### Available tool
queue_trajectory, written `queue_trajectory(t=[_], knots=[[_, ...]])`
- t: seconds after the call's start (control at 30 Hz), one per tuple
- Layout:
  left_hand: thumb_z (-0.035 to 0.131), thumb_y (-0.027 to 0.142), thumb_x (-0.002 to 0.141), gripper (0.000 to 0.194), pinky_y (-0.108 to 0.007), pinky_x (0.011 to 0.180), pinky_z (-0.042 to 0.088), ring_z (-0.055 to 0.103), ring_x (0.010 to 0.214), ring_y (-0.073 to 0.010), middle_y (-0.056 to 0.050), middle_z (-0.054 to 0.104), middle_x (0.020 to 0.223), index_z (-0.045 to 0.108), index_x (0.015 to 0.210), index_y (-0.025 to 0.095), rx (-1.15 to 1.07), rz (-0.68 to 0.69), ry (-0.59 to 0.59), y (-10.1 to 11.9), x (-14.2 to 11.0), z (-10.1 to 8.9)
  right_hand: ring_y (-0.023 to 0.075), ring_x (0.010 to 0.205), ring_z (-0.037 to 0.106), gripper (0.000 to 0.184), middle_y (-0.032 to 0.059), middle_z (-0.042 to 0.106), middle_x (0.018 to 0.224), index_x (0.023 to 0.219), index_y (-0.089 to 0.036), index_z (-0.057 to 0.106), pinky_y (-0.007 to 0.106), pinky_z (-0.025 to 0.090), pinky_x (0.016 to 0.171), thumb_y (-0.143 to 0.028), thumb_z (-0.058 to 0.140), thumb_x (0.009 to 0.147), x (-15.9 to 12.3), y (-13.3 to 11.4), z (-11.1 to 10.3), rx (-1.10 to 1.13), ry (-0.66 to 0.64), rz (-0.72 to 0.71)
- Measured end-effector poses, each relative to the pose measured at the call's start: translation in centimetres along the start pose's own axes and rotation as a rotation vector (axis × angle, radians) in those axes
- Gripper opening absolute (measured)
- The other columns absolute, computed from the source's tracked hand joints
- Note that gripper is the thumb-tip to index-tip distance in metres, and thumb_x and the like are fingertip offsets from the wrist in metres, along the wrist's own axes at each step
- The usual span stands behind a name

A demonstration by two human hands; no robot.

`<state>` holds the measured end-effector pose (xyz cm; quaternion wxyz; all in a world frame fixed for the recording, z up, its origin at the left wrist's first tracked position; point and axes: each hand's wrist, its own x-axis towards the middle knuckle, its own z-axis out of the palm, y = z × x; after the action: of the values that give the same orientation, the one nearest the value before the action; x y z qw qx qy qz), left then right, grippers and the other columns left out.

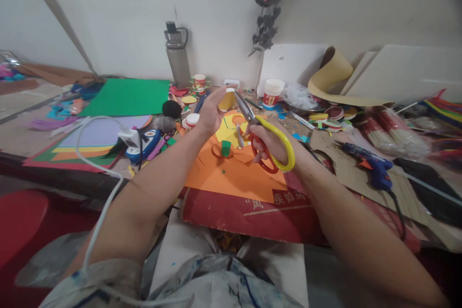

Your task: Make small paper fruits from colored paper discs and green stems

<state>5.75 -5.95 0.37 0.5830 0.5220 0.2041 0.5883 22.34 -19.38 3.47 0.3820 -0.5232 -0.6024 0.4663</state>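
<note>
Holding a small yellow piece (226,101) with a white upper edge in the left hand (211,111), clasped between thumb and fingers above the work surface. Gripping scissors (249,114) in the right hand (269,138), with fingers wrapped around the red and yellow handles and with the blades angled up and leftward to the right side of the yellow piece; cannot tell whether in contact at the tip. Located beneath both hands: an orange sheet (205,178), overlapping a red board (249,219) marked with pale characters. Resting on the orange sheet: yellow paper (224,131) and, nearer the wearer, a small green piece (225,148). Standing upright behind the left hand, near the wall: a grey bottle (178,62). Positioned behind the right hand: a stack of red-and-white paper cups (272,94). Lying at far left: a large green sheet (128,96), with a black pompom (172,109) just beside the right edge. Placed at right, on flat cardboard (355,187): a blue glue gun (379,171) with a dark cable. Suspended against the wall, above the cups: a dark ornament (267,24) with pink spots.
</note>
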Motion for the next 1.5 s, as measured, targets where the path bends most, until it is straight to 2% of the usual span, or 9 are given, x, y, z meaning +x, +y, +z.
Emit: queue_trajectory(t=[0.13,0.27,0.37,0.47,0.63,0.8,1.03,1.33,1.5], knots=[[0.075,0.060,0.093,0.048,-0.042,0.097,0.063,0.076,0.127,-0.0338,-0.018,0.083,0.128,0.075,0.116,0.019,0.009,0.010,0.027,-0.2,0.3,-0.2,0.0110,0.047,0.049,0.032,-0.0067,0.050,0.059,0.080,-0.025,0.050,0.031,0.063,0.061,-0.048,0.058,0.101,0.2,0.4,0.1,0.043,-0.048,0.017],[0.068,0.072,0.095,0.055,-0.038,0.088,0.066,0.079,0.119,-0.0306,-0.015,0.084,0.121,0.075,0.117,0.022,0.048,-0.056,0.168,-0.5,0.9,-0.7,0.0134,0.051,0.055,0.040,-0.0043,0.054,0.062,0.082,-0.024,0.053,0.028,0.055,0.058,-0.057,0.054,0.104,0.0,0.7,-0.3,-0.082,-0.060,-0.063],[0.063,0.080,0.095,0.067,-0.036,0.078,0.067,0.082,0.107,-0.0305,-0.015,0.084,0.108,0.074,0.126,0.022,0.054,-0.137,0.220,-0.6,1.3,-1.3,0.0177,0.061,0.063,0.031,0.0009,0.066,0.071,0.096,-0.022,0.067,0.028,0.050,0.060,-0.051,0.057,0.104,0.2,0.6,-1.1,-0.394,0.103,-0.144],[0.061,0.084,0.094,0.072,-0.032,0.066,0.064,0.084,0.096,-0.0303,-0.014,0.084,0.098,0.074,0.128,0.021,0.078,-0.223,0.230,-0.4,1.4,-1.7,0.0267,0.088,0.075,0.028,0.0101,0.082,0.098,0.119,-0.022,0.078,0.033,0.053,0.076,-0.036,0.064,0.099,0.7,0.7,-2.0,-0.803,0.323,-0.187],[0.062,0.086,0.092,0.077,-0.028,0.056,0.058,0.083,0.085,-0.0286,-0.016,0.084,0.093,0.073,0.126,0.018,0.113,-0.296,0.242,0.4,1.1,-1.3,0.0334,0.108,0.077,0.049,0.0141,0.084,0.119,0.147,-0.026,0.074,0.037,0.054,0.085,-0.029,0.061,0.099,1.1,0.7,-2.5,-1.147,0.349,-0.087],[0.069,0.085,0.089,0.076,-0.027,0.054,0.057,0.082,0.080,-0.0273,-0.015,0.083,0.090,0.074,0.123,0.018,0.162,-0.299,0.265,1.1,0.9,-1.0,0.0327,0.108,0.078,0.055,0.0138,0.084,0.123,0.154,-0.029,0.068,0.036,0.053,0.083,-0.033,0.060,0.100,1.0,0.4,-2.3,-1.244,0.337,-0.044],[0.067,0.086,0.088,0.075,-0.029,0.055,0.059,0.084,0.085,-0.0324,-0.016,0.083,0.087,0.075,0.118,0.018,0.198,-0.265,0.154,0.6,0.9,-1.7,0.0341,0.109,0.077,0.054,0.0160,0.083,0.124,0.154,-0.028,0.069,0.037,0.052,0.083,-0.032,0.057,0.101,1.0,0.4,-2.4,-1.277,0.331,-0.039],[0.064,0.089,0.088,0.081,-0.049,0.079,0.069,0.083,0.108,-0.0435,-0.022,0.084,0.092,0.077,0.120,0.016,0.152,-0.228,0.061,0.6,0.7,-1.4,0.0334,0.109,0.075,0.054,0.0141,0.082,0.127,0.153,-0.031,0.069,0.036,0.050,0.081,-0.026,0.057,0.100,0.9,0.4,-2.4,-1.292,0.325,-0.064],[0.063,0.087,0.090,0.077,-0.049,0.080,0.069,0.082,0.114,-0.0449,-0.022,0.084,0.094,0.078,0.115,0.016,0.146,-0.221,0.041,0.8,0.6,-1.2,0.0342,0.109,0.075,0.054,0.0148,0.082,0.127,0.155,-0.031,0.068,0.037,0.050,0.082,-0.025,0.053,0.103,0.8,0.1,-2.2,-1.304,0.313,-0.049]])
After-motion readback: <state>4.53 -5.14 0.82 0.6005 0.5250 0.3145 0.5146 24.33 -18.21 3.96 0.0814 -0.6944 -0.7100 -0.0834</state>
